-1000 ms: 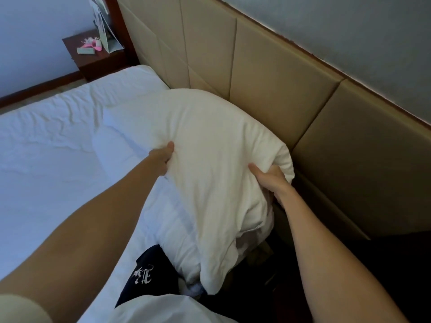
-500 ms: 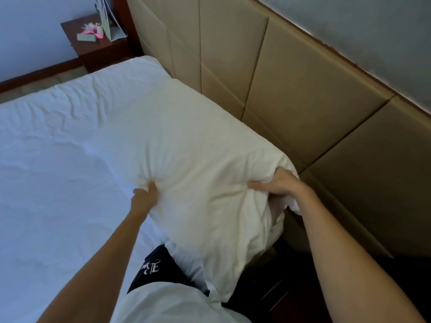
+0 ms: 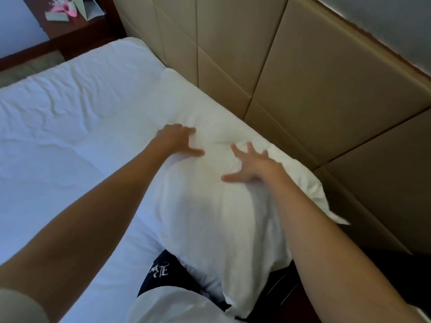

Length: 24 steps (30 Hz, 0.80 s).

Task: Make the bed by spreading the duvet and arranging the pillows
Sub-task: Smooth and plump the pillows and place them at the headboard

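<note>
A white pillow [image 3: 210,206] lies flat on the bed along the tan padded headboard [image 3: 314,89], its near end hanging past the mattress edge. My left hand [image 3: 177,138] rests on the pillow's top left part, fingers spread. My right hand [image 3: 251,164] hovers on or just above the pillow's right part, fingers apart, holding nothing. A white wrinkled duvet [image 3: 70,124] covers the bed to the left of the pillow. Whether a second pillow lies under this one is hidden.
A dark wooden nightstand [image 3: 77,26] stands at the far top left with pink and pale green items [image 3: 60,9] on it. A strip of floor [image 3: 25,71] shows beside the bed. My white shirt and dark shorts [image 3: 163,271] are at the bottom.
Both hands let go of the pillow's near edge and moved forward onto its top. The pillow dropped from tilted in the air to lying flat against the headboard.
</note>
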{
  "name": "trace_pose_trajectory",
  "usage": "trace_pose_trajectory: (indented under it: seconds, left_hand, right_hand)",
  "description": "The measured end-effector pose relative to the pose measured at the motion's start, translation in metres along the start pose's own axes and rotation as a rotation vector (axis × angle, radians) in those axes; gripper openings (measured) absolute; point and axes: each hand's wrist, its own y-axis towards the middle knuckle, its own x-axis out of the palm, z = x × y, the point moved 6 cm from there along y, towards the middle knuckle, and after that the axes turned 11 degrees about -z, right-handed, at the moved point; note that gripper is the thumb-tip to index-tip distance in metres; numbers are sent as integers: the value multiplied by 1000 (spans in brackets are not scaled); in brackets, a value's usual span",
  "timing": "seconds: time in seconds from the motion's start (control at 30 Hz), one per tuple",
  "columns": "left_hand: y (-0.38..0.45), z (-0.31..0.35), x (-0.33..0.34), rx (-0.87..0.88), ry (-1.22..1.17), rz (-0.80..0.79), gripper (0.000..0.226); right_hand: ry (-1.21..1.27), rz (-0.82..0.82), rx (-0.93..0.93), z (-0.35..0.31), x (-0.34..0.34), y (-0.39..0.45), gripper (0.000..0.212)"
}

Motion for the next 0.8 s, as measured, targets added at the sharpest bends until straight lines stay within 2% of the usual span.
trace_pose_trajectory:
  seconds: [0.1, 0.17, 0.23, 0.4, 0.63, 0.8]
  left_hand:
    - [17, 21, 33, 15, 209, -112, 98]
    - [25, 32, 69, -14, 200, -197, 117]
    - [28, 32, 99, -42, 112, -234, 131]
    - [17, 21, 105, -35, 6, -165, 131]
    - [-40, 40, 113, -130, -35, -165, 103]
    - [-87, 72, 162, -195, -81, -237, 130]
  right_hand:
    - [-2, -160, 89, 15, 48, 22, 128]
    - [19, -176, 127, 23, 64, 30, 129]
    - [26, -123, 127, 27, 67, 36, 128]
    - [4, 17, 66, 27, 79, 33, 123]
    - [-78, 79, -72, 39, 89, -8, 122]
    - [-192, 70, -64, 56, 132, -28, 133]
